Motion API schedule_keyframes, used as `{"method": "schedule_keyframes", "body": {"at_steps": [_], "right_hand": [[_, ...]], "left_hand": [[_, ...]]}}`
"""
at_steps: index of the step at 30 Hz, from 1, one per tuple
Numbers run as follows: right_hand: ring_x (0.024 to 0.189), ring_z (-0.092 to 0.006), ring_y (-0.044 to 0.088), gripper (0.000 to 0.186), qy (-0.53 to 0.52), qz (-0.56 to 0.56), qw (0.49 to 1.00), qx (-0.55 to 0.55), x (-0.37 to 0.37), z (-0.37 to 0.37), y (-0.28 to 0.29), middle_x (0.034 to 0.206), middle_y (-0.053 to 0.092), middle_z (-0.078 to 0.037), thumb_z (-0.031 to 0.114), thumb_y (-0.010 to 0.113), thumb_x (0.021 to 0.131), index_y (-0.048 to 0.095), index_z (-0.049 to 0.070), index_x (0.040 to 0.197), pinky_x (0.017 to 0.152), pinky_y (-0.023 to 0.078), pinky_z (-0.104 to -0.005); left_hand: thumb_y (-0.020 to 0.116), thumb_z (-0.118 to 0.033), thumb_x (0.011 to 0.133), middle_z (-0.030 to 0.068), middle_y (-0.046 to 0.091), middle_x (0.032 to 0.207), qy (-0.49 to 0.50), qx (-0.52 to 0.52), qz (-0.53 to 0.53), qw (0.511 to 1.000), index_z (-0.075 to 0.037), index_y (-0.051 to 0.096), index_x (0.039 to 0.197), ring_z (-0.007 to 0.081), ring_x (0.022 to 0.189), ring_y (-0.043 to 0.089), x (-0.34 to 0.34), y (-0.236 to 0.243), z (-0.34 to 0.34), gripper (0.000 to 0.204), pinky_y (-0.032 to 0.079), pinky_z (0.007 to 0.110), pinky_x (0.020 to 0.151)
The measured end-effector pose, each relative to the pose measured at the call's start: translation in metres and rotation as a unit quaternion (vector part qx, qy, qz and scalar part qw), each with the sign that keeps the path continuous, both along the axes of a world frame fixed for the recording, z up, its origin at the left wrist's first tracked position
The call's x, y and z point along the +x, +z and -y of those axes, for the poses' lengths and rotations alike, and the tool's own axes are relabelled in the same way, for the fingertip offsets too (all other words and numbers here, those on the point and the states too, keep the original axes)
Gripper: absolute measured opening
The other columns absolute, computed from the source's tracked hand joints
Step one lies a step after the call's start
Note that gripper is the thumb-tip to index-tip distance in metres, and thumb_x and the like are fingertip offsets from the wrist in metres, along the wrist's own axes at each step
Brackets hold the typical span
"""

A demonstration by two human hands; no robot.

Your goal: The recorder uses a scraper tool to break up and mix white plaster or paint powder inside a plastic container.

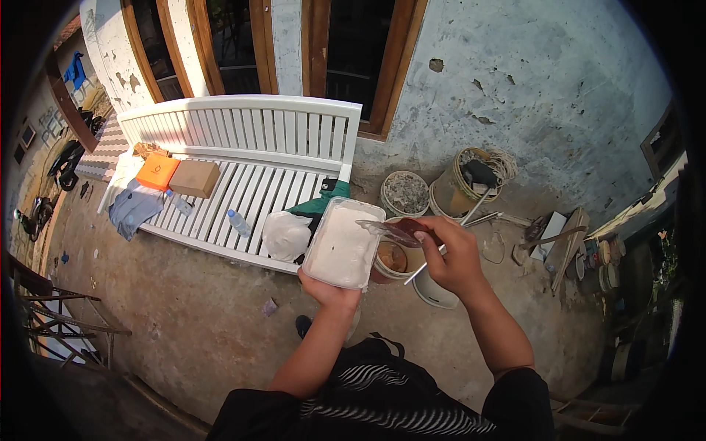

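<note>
My left hand [329, 295] supports a clear rectangular plastic tub [337, 285] from below, its fingers partly hidden under it. Smooth off-white paste [340, 248] fills the tub, with a small dark speck on its surface. In my right hand [452, 257] is a putty knife [401, 234] with a dark reddish handle. Its metal blade points left, and the tip lies over the tub's right side at the paste; whether it touches the paste I cannot tell.
A white slatted bench [239, 104] stands ahead, bearing an orange box [157, 172], a brown box [195, 178], bottles and a white plastic bag [287, 235]. Right of it are a rubble-filled bucket [404, 192] and other buckets. A peeling wall [529, 95] rises behind.
</note>
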State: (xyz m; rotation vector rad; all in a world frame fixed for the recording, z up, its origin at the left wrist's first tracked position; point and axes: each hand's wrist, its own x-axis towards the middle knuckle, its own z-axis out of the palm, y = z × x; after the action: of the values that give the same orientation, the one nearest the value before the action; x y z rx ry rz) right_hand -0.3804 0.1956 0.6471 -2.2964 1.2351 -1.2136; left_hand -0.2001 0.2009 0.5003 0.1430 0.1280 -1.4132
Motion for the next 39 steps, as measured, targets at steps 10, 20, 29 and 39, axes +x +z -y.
{"method": "schedule_keyframes", "body": {"at_steps": [10,20,29,39], "right_hand": [[0.085,-0.0202,0.065,0.033,0.029,-0.196,0.964,-0.179,0.015,0.006,-0.024,0.100,0.072,-0.003,0.005,0.072,0.071,0.072,0.010,0.104,0.070,0.055,-0.0331],[0.085,-0.0226,0.065,0.039,0.061,-0.218,0.958,-0.175,0.010,-0.022,-0.037,0.108,0.073,-0.002,0.001,0.076,0.065,0.075,0.011,0.103,0.072,0.055,-0.0326],[0.078,-0.0207,0.063,0.038,0.080,-0.215,0.960,-0.160,0.006,-0.036,-0.025,0.106,0.072,-0.003,0.001,0.076,0.066,0.074,0.009,0.104,0.067,0.053,-0.0314],[0.069,-0.0192,0.062,0.021,-0.001,-0.034,0.998,-0.049,0.000,0.011,0.027,0.086,0.072,-0.009,-0.001,0.067,0.084,0.071,0.003,0.104,0.063,0.050,-0.0309]], "left_hand": [[0.035,-0.051,0.094,0.0156,0.052,0.145,0.022,-0.017,-0.006,1.000,-0.006,0.048,0.145,0.0393,0.131,0.052,-0.001,0.015,-0.005,0.070,0.045,0.057,0.107],[0.035,-0.042,0.096,0.0148,0.056,0.141,0.034,-0.069,-0.021,0.997,-0.002,0.051,0.140,0.0339,0.130,0.055,0.001,0.016,-0.002,0.062,0.044,0.049,0.111],[0.028,-0.050,0.095,0.0151,0.054,0.143,0.061,0.074,0.040,0.995,-0.003,0.051,0.141,0.0353,0.132,0.053,-0.008,0.021,0.007,0.070,0.042,0.049,0.112],[0.026,-0.054,0.094,0.0154,0.048,0.149,-0.002,-0.002,0.028,1.000,-0.004,0.046,0.146,0.0380,0.136,0.049,-0.005,0.002,0.004,0.075,0.041,0.054,0.113]]}}
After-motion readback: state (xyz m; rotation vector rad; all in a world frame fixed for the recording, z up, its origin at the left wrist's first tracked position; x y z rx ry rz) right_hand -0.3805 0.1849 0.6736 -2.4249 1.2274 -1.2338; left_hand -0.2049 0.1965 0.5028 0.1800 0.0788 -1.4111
